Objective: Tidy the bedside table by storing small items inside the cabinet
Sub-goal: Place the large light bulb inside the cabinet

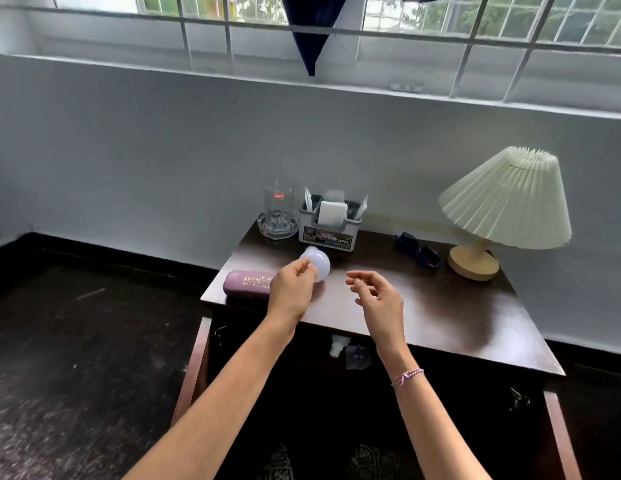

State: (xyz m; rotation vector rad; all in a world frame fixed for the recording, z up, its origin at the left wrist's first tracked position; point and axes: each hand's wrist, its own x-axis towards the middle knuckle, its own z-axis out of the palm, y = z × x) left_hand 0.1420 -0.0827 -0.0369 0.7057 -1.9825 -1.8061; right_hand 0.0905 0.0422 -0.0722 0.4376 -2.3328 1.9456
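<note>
A white light bulb (319, 266) lies on the dark wooden bedside table (440, 306), left of the middle. My left hand (291, 289) is closed on its near end, and the fingers hide the base. My right hand (378, 299) hovers over the table to the bulb's right, fingers apart and holding nothing. A purple case (246, 284) lies at the left edge, partly behind my left hand. Below the tabletop the cabinet (302, 393) stands open and dark. Inside it I see another small white bulb (337, 346) and a clear object (357, 356).
At the back stand a glass in a glass ashtray (278, 216), a grey organiser with tissues (330, 223), a blue toy car (418, 251) and a lamp (503, 209). The cabinet doors (194, 368) swing out on both sides. Dark floor lies to the left.
</note>
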